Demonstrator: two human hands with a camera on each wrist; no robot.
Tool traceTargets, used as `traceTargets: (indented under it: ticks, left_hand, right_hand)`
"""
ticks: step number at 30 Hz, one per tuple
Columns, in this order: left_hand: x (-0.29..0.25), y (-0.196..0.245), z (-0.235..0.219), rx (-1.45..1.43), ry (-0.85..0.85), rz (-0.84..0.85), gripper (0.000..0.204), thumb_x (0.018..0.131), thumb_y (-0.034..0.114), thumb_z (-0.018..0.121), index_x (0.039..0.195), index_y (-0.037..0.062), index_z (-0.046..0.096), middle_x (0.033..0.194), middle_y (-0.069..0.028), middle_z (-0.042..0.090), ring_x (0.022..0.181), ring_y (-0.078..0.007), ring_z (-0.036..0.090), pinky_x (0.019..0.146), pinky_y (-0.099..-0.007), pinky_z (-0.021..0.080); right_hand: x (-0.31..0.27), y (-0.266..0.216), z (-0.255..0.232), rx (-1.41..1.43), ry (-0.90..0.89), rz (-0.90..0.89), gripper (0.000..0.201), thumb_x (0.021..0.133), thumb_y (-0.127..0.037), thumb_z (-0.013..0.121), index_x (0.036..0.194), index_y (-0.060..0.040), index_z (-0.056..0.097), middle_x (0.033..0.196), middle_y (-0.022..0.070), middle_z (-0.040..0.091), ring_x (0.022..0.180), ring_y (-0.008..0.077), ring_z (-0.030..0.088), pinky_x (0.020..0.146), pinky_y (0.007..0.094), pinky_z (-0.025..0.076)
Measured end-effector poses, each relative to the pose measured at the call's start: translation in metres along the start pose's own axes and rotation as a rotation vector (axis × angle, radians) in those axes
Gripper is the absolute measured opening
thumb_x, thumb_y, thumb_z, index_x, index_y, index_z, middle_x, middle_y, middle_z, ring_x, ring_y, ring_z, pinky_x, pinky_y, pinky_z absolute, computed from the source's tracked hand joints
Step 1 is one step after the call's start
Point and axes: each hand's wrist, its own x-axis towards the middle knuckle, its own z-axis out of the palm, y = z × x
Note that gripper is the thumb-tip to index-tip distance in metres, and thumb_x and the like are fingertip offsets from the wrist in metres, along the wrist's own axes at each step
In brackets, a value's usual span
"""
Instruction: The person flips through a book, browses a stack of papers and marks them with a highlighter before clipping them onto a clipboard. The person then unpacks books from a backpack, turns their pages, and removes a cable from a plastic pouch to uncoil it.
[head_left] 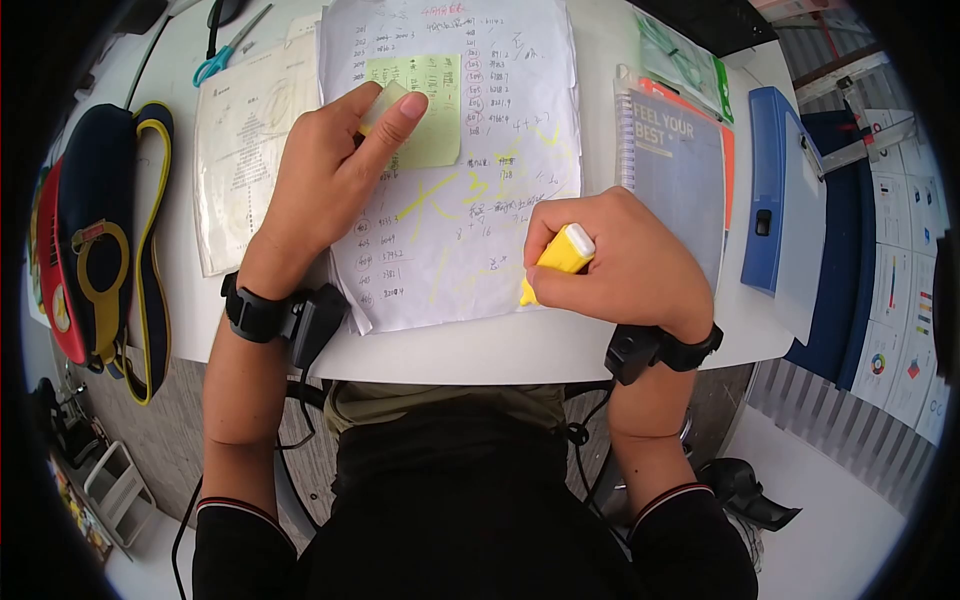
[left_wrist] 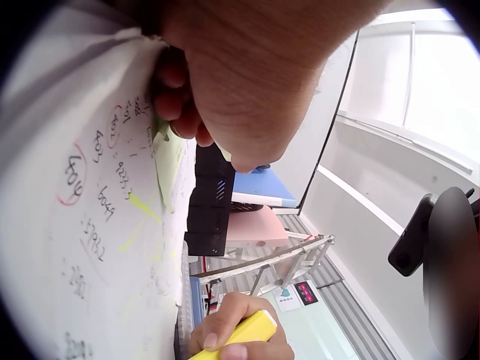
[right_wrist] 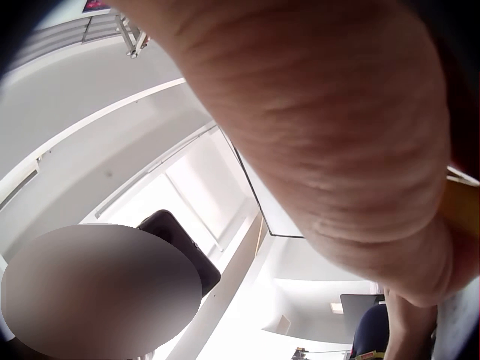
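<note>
In the head view the right hand [head_left: 625, 262] grips a yellow highlighter [head_left: 568, 250], its tip at the lower right edge of a handwritten paper sheet [head_left: 400, 290]. Yellow strokes mark the sheet. The left hand [head_left: 335, 170] lies over the upper left of the sheet and pinches a small pale piece between thumb and fingers, above a green sticky note [head_left: 435, 130]; what that piece is, I cannot tell. In the left wrist view the highlighter [left_wrist: 255, 327] shows in the right hand [left_wrist: 232, 319]. The right wrist view is mostly filled by the right hand [right_wrist: 330, 150].
Left of the sheet lie a printed booklet [head_left: 230, 170] and blue scissors [head_left: 213, 66], with a dark blue and yellow bag [head_left: 95, 200] at the table's left edge. To the right are a spiral notebook [head_left: 675, 170], a green packet [head_left: 690, 65] and a blue folder [head_left: 770, 190].
</note>
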Motion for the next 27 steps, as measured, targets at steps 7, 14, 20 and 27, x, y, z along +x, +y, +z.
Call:
traceTargets:
  ticks: [7,14,20,27]
  left_hand:
    - [0.000,0.000,-0.001,0.016,-0.003,0.006,0.059,0.098,0.051,0.057,0.070,-0.0005,0.052,0.048,-0.0044,0.034,0.047,-0.0110,0.031,0.044,-0.0318,0.029]
    - [0.000,-0.003,0.001,0.011,0.006,0.005,0.059,0.098,0.050,0.058,0.070,-0.0006,0.052,0.048,-0.0030,0.034,0.047,-0.0100,0.029,0.043,-0.0312,0.027]
    - [0.000,-0.003,-0.001,0.002,-0.001,0.004,0.059,0.098,0.050,0.058,0.069,-0.0005,0.050,0.048,-0.0011,0.032,0.047,-0.0085,0.029,0.043,-0.0307,0.026]
    - [0.000,-0.002,-0.001,0.001,0.009,0.009,0.059,0.097,0.051,0.058,0.069,-0.0002,0.050,0.048,-0.0019,0.031,0.048,-0.0097,0.028,0.044,-0.0310,0.027]
  right_hand:
    - [-0.001,0.009,-0.006,-0.046,0.133,0.072,0.014,0.070,-0.015,0.066,0.075,-0.0018,0.064,0.061,0.0110,0.062,0.052,0.0225,0.057,0.053,0.0316,0.044]
    - [-0.005,0.009,-0.012,0.046,0.107,0.041,0.009,0.076,-0.008,0.065,0.080,-0.0004,0.062,0.070,0.0033,0.062,0.062,0.0086,0.053,0.057,0.0248,0.041]
    - [-0.006,0.012,-0.017,-0.035,0.179,0.162,0.009,0.077,-0.008,0.065,0.080,0.0002,0.062,0.071,0.0029,0.062,0.064,0.0081,0.054,0.059,0.0242,0.042]
    - [-0.003,0.013,-0.012,0.075,0.206,0.098,0.008,0.076,-0.008,0.065,0.079,-0.0007,0.062,0.070,0.0027,0.061,0.064,0.0080,0.054,0.059,0.0236,0.042]
